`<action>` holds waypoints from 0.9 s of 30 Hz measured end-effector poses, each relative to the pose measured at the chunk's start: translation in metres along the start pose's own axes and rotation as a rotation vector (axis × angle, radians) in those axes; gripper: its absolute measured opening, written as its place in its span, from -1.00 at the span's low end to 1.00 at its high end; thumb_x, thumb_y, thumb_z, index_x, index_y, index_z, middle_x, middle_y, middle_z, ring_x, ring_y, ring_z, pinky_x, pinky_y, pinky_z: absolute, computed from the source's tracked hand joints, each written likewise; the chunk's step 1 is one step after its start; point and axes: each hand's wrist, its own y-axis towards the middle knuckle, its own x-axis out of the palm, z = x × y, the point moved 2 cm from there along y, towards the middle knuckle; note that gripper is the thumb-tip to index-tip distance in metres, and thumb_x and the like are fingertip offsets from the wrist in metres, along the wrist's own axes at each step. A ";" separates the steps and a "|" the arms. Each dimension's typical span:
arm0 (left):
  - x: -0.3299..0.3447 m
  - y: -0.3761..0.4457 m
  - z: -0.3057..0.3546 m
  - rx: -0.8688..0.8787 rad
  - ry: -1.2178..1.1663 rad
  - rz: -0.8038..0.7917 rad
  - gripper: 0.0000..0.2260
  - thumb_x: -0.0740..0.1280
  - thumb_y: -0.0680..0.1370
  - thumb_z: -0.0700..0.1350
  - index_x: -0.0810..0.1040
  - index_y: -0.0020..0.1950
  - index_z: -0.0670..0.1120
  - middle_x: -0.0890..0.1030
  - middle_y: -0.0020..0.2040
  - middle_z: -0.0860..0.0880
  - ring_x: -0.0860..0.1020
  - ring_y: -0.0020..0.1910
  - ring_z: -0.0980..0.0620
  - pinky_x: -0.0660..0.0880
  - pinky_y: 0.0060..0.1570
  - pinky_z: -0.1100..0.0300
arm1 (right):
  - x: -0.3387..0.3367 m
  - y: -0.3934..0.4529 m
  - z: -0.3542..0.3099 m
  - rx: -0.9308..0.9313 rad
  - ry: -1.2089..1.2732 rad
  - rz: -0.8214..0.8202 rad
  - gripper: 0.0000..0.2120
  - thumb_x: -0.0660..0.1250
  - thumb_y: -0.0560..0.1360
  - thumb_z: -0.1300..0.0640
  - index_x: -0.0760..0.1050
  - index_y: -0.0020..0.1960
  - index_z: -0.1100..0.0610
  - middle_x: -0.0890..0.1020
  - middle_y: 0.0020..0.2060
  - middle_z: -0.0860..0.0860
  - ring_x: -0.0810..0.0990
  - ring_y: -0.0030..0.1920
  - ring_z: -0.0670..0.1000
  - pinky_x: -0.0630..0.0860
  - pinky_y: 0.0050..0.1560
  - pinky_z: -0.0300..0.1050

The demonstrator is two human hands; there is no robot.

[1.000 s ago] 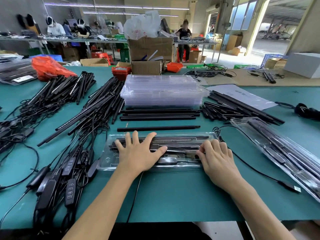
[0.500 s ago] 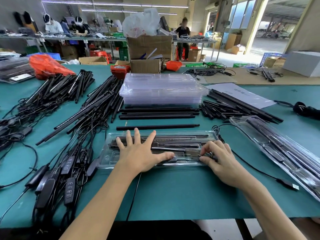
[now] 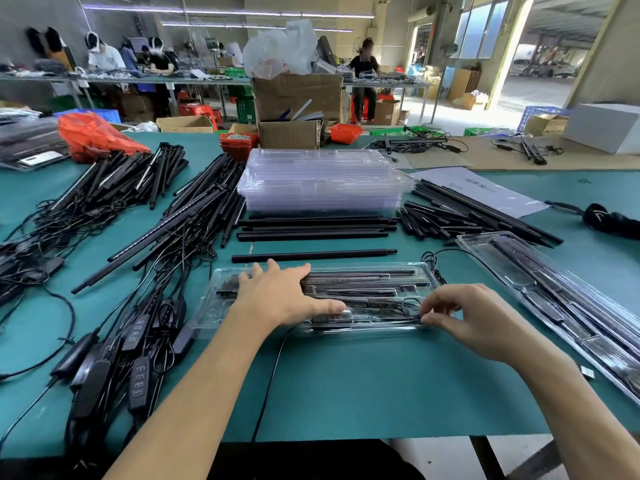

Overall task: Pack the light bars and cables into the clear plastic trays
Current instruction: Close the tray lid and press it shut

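A clear plastic tray [image 3: 221, 306] lies on the green table in front of me, with black light bars [image 3: 363, 282] and a thin black cable [image 3: 398, 306] inside it. My left hand [image 3: 280, 292] rests flat on the tray's left half, fingers straight, thumb pressing near the front. My right hand [image 3: 474, 320] is at the tray's right front corner, and its fingertips pinch the cable there. The cable runs out over the tray's right end and off to the right across the table.
A stack of clear trays [image 3: 322, 181] stands behind loose black bars [image 3: 311, 230]. Piles of bars with cables [image 3: 138, 237] and controllers [image 3: 135, 348] fill the left. A packed tray [image 3: 561, 306] lies at the right. Cardboard boxes [image 3: 294, 98] stand at the back.
My right hand went from lying flat on the tray's right end to pinching the cable at the front corner. My left hand stayed on the tray.
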 end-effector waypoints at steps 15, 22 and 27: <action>0.012 0.000 -0.003 0.015 -0.063 0.032 0.05 0.07 0.19 0.70 0.00 0.60 0.30 -0.05 0.63 -0.23 -0.11 0.60 -0.30 -0.15 0.52 -0.27 | -0.002 0.039 -0.020 0.191 -0.185 -0.436 -0.67 0.45 0.41 0.16 0.36 0.04 -0.04 0.52 -0.21 -0.03 0.45 -0.32 -0.05 0.35 -0.39 -0.25; 0.022 -0.002 -0.006 0.026 -0.060 0.088 0.03 -0.05 0.19 0.72 -0.05 0.59 0.32 -0.09 0.63 -0.22 -0.16 0.60 -0.28 -0.22 0.50 -0.24 | 0.011 0.037 -0.026 0.149 -0.409 -0.441 -0.67 0.44 0.38 0.12 0.27 -0.09 -0.04 0.45 -0.17 -0.10 0.39 -0.28 -0.12 0.26 -0.40 -0.19; 0.026 -0.002 -0.007 0.031 -0.046 0.116 0.01 -0.09 0.21 0.71 -0.08 0.60 0.31 -0.11 0.63 -0.22 -0.18 0.60 -0.27 -0.23 0.50 -0.23 | 0.013 0.034 -0.026 0.118 -0.475 -0.417 -0.69 0.39 0.42 0.17 0.25 -0.05 -0.01 0.46 -0.08 -0.08 0.39 -0.27 -0.10 0.23 -0.41 -0.18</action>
